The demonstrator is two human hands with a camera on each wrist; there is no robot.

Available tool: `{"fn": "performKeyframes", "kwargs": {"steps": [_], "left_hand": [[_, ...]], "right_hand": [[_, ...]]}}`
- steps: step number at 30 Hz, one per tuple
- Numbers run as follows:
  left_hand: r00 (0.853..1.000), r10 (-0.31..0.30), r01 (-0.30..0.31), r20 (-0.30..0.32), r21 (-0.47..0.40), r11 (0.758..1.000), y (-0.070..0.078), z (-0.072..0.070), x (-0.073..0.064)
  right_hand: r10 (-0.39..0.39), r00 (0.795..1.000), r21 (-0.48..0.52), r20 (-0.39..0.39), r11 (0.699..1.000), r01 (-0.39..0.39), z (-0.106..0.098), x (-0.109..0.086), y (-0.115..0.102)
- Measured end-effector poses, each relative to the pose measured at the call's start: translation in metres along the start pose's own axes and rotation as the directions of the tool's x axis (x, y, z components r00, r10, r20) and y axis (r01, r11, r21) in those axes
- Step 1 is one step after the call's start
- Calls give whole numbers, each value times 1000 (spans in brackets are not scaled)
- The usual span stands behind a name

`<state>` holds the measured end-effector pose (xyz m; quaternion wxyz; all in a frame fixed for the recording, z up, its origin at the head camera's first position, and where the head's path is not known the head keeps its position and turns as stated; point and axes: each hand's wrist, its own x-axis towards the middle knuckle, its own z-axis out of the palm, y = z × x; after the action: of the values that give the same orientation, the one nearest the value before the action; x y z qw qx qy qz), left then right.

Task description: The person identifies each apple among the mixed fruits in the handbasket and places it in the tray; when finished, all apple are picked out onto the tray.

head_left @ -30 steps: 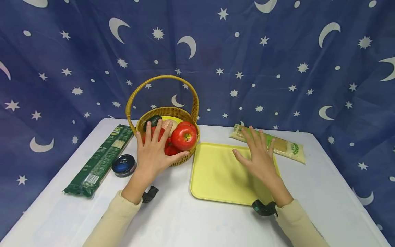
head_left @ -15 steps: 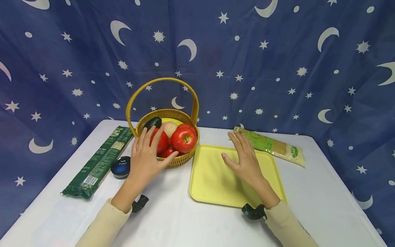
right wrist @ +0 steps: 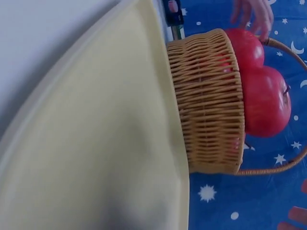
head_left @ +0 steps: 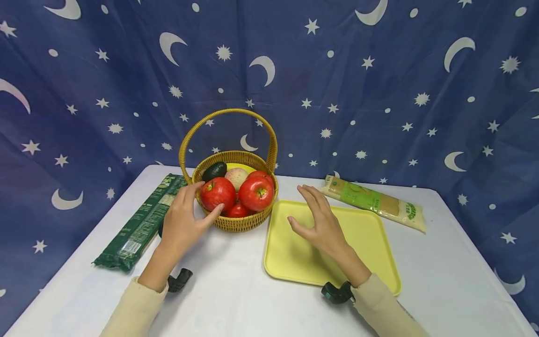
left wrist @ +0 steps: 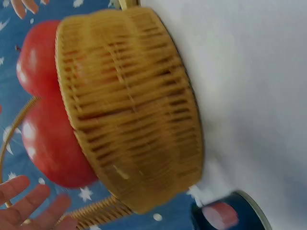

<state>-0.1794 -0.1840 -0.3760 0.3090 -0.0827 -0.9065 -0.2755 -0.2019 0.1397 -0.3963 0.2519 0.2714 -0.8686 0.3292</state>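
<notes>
A wicker basket point(head_left: 237, 225) stands upright near the back of the table point(head_left: 236, 304), left of centre in the head view, its handle arching over the fruit inside. Two red apples, one on the left point(head_left: 218, 193) and one on the right point(head_left: 256, 193), sit at the front above the rim, with more red fruit between and behind them; a pale, speckled peach point(head_left: 236, 176) and a dark green fruit point(head_left: 214, 171) lie further back. The left hand point(head_left: 181, 222) is beside the basket's left front, thumb and fingers spread apart and gently bent, holding nothing; whether a fingertip touches the left apple cannot be told. The right hand point(head_left: 322, 227) hangs over a yellow tray point(head_left: 290, 264) just right of the basket, thumb well away from its slightly bent fingers, also holding nothing. A long green packet point(head_left: 145, 224) lies left of the basket, with a dark round can point(left wrist: 232, 213) near it, mostly hidden by the left hand in the head view. Behind the tray lies a slanted, see-through bag point(head_left: 375, 202) with a green label. A blue curtain point(head_left: 294, 70) with moons and stars hangs behind.
</notes>
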Motion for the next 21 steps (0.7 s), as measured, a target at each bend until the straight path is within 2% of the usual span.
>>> {"fn": "performKeyframes", "kwargs": {"steps": [4, 6, 10, 17, 19, 21], "left_hand": [[992, -102, 104, 78, -17, 994, -9, 0, 0], [985, -131, 134, 108, -14, 991, -13, 2, 1], [977, -154, 160, 149, -33, 986, -19, 8, -3], [972, -186, 190, 145, -20, 982, -21, 18, -8], [964, -213, 217, 159, -3, 976, -20, 18, -8], [950, -248, 250, 192, 14, 968, -20, 18, -7]], "right_hand": [[-2, 1000, 26, 2, 1000, 2, 4, 5, -7], [-5, 1000, 36, -2, 999, 5, 7, 7, -10], [-21, 1000, 37, -6, 999, 21, 14, 7, -17], [-85, 996, 32, -9, 996, 85, 24, 10, -24], [-95, 996, 42, 0, 995, 94, 27, 13, -27], [-100, 995, 55, 9, 994, 99, 30, 16, -29]]}}
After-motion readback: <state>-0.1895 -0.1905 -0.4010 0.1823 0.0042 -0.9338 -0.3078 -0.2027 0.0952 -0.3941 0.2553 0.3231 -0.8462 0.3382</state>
